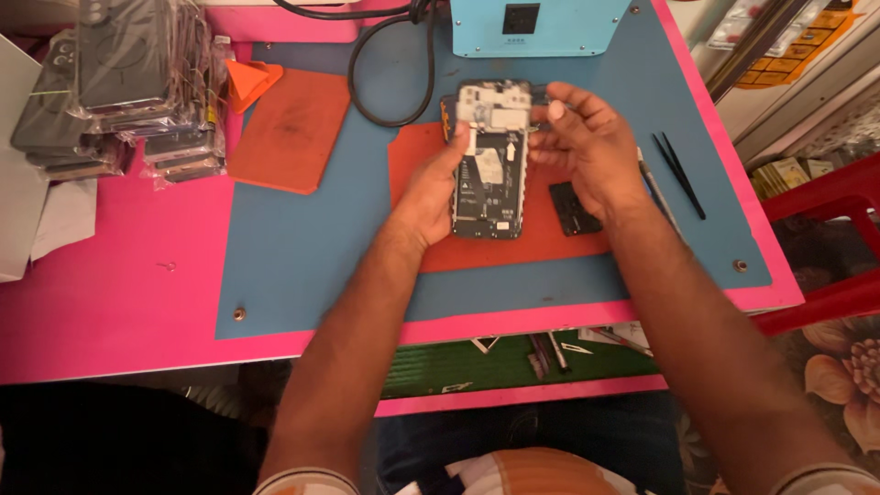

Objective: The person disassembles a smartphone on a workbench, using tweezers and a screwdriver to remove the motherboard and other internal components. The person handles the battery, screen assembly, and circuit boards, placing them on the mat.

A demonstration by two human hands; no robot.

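Observation:
An opened phone (492, 160) with its back removed, showing grey shields and a dark battery, lies on an orange mat (513, 247). My left hand (429, 194) grips its left edge, thumb near the upper side. At the phone's top right corner my right hand (587, 147) has its fingers pinched together; whether a small part sits between them I cannot tell. A small black component (573, 209) lies on the mat just under my right wrist.
A blue work mat (302, 266) covers the pink table (101, 312). Black tweezers (680, 174) lie at right, a second orange pad (289, 130) at left, bagged phone cases (119, 82) far left, a blue device (532, 26) with black cable at back.

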